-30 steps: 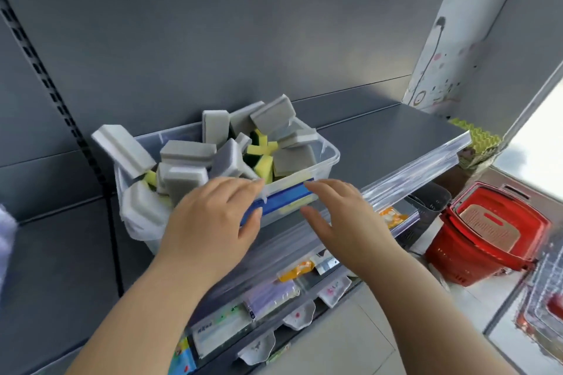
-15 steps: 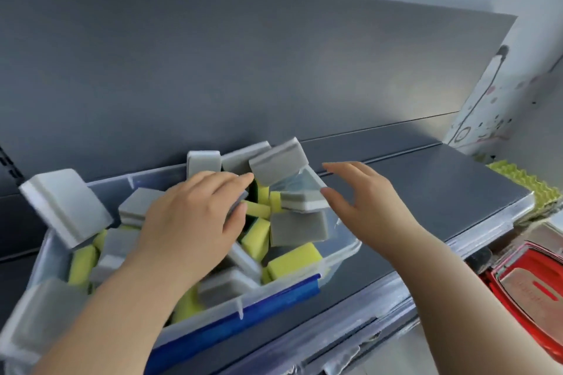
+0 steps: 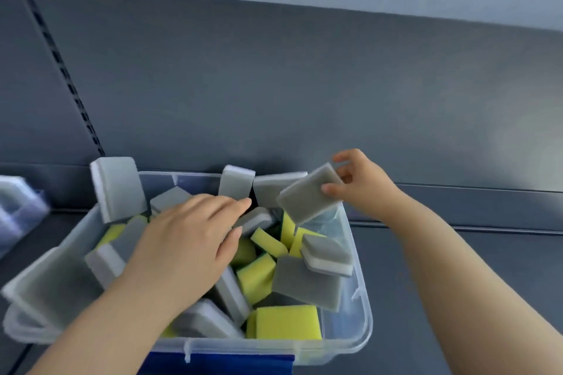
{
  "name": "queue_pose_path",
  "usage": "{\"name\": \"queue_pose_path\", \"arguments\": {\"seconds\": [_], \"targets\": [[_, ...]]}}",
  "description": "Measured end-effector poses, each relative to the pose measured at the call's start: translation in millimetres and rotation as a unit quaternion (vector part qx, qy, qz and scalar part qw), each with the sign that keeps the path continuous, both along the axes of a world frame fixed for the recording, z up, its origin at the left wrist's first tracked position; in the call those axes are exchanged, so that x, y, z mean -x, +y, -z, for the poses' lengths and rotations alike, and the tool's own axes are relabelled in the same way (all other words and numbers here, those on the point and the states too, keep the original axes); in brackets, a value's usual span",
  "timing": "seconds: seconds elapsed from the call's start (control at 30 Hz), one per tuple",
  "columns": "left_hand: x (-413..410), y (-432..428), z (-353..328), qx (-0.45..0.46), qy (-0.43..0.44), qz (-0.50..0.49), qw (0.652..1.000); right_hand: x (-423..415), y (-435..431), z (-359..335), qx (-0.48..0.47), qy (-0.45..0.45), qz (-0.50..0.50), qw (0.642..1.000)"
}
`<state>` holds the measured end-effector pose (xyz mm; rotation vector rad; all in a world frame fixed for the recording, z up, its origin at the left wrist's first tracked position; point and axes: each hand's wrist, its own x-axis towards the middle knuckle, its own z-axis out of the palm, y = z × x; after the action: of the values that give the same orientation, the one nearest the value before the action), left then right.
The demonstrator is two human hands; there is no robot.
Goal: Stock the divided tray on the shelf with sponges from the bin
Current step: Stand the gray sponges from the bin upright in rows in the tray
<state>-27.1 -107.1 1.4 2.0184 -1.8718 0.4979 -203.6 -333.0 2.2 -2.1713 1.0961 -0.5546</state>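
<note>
Sponge (image 3: 307, 193), grey, sat pinched in right grip (image 3: 362, 189), just above far corner of bin (image 3: 364, 323); left grip (image 3: 189, 240) lay flat, fingers straight, on sponges (image 3: 288, 321) inside; blurred clear tray (image 3: 18, 207) well left of it.

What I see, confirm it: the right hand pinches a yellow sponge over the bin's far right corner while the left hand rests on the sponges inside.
Wrong colour: the head view shows the right hand pinching a grey sponge, not yellow. It is over the far right corner of the bin, and the left hand rests on the sponges inside.
</note>
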Motion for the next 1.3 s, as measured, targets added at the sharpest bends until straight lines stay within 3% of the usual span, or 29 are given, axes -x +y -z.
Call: {"name": "queue_pose_path", "arguments": {"seconds": [0.1, 0.2, 0.47, 0.67, 0.8, 0.93, 1.03, 1.1, 1.17, 1.3], "targets": [[17, -6, -1, 0.003, -0.02, 0.0, 1.0, 18, -3, -15, -0.119, -0.13, -0.048, 0.983], [27, -11, 3, 0.004, -0.014, 0.002, 1.0, 33, -4, -21, -0.155, -0.18, -0.083, 0.968], [9, -85, -10, -0.168, -0.018, -0.077, 0.983, 62, -3, -11, -0.083, -0.174, -0.026, 0.981], [12, -160, -7, -0.238, -0.016, -0.017, 0.971, 64, 17, 2, 0.016, -0.154, 0.009, 0.988], [11, -184, 10, -0.309, -0.035, -0.104, 0.945, 67, 29, 10, 0.037, -0.156, 0.011, 0.987], [1, -185, 18, -0.267, -0.024, -0.079, 0.96, 76, 34, 12, 0.026, -0.184, 0.033, 0.982], [-12, -175, -2, -0.189, 0.15, -0.031, 0.97, 81, 35, 9, 0.027, -0.207, 0.057, 0.976], [-22, -161, -22, -0.153, 0.353, 0.001, 0.923, 81, 34, 5, 0.035, -0.209, 0.061, 0.975], [-32, -141, -38, -0.149, 0.492, 0.047, 0.856, 76, 35, -1, 0.045, -0.203, 0.051, 0.977], [-47, -98, -48, -0.158, 0.543, 0.1, 0.819, 52, 43, -11, 0.056, -0.2, 0.016, 0.978]]}}
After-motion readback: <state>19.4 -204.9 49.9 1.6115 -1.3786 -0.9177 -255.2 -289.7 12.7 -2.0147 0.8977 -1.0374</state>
